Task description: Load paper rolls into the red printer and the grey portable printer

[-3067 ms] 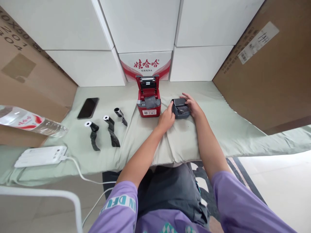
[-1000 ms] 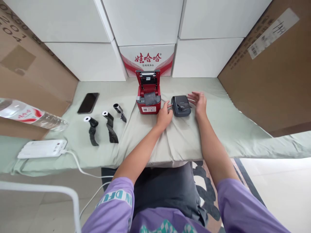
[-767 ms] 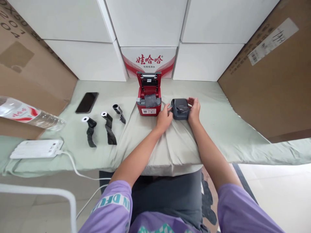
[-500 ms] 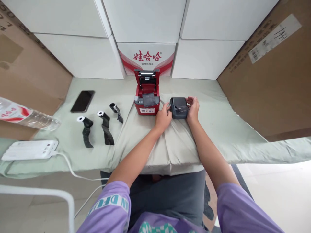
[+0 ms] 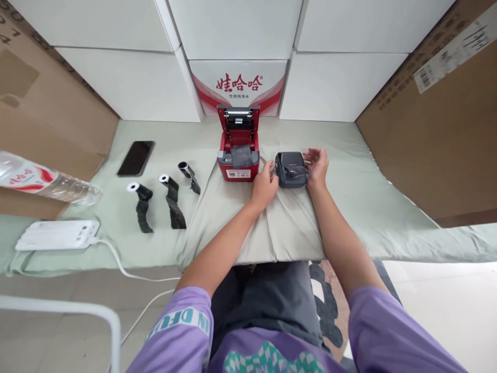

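A small dark grey printer [image 5: 291, 178] sits on the cloth-covered table, a dark strip of film or paper [image 5: 295, 171] lying across its top. My left hand [image 5: 265, 185] rests at its left side, fingers apart and the tips close to the casing. On the other side, my right hand [image 5: 316, 165] is open with fingers spread, beside the printer's right edge. Whether either hand still touches it is hard to tell. To the left stands a red printer [image 5: 252, 171] with its lid [image 5: 238, 122] raised and a dark strip [image 5: 241, 156] hanging out.
Three partly unrolled black rolls [image 5: 144, 192] [image 5: 171, 189] [image 5: 187, 170] lie left, near a phone [image 5: 135, 158]. Further left are a water bottle [image 5: 39, 178] and a white power bank [image 5: 56, 234] with a cable [image 5: 116, 257]. White boxes [image 5: 236, 31] and cardboard cartons [image 5: 458, 140] enclose the table.
My right hand has eased away from the dark printer's right side, its fingers spreading. My left hand has loosened slightly. The camera view has shifted a little.
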`<action>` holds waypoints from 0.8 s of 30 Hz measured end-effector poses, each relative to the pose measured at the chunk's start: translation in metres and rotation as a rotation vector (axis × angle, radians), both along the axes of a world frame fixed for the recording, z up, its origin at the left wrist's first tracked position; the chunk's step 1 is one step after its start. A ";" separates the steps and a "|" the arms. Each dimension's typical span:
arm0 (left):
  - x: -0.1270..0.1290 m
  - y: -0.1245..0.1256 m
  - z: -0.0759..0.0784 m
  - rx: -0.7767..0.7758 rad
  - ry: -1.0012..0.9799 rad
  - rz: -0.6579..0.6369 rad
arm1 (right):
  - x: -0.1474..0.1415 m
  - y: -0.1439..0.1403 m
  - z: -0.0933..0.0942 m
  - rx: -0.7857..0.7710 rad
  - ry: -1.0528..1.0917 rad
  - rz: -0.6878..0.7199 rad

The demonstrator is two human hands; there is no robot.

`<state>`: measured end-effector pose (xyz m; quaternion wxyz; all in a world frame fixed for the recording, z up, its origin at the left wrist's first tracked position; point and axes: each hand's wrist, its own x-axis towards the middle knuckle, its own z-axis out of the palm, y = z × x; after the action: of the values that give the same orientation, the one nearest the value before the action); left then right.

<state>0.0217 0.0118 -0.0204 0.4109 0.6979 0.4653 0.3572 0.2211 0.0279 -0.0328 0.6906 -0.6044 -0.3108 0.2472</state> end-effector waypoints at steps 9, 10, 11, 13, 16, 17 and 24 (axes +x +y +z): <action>-0.001 -0.004 0.005 0.129 -0.050 0.000 | 0.006 0.001 -0.006 0.111 0.008 -0.076; -0.001 -0.005 0.005 0.142 -0.048 0.003 | 0.005 0.000 -0.004 0.125 0.024 -0.090; -0.001 -0.005 0.006 0.155 -0.044 0.012 | 0.003 0.000 -0.002 0.139 0.040 -0.095; -0.002 -0.005 0.007 0.194 -0.032 0.046 | -0.001 -0.001 0.000 0.164 0.060 -0.087; -0.003 -0.005 0.006 0.297 -0.021 0.072 | -0.004 -0.001 0.001 0.176 0.039 -0.066; -0.004 -0.005 0.005 0.338 -0.017 0.067 | -0.004 -0.001 0.001 0.173 0.021 -0.062; -0.011 -0.005 0.012 0.736 0.064 -0.037 | -0.004 0.000 0.000 0.155 -0.021 -0.053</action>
<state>0.0106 0.0068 -0.0081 0.1239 0.8181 0.3056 0.4711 0.2167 0.0283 -0.0330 0.7382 -0.5599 -0.3202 0.1975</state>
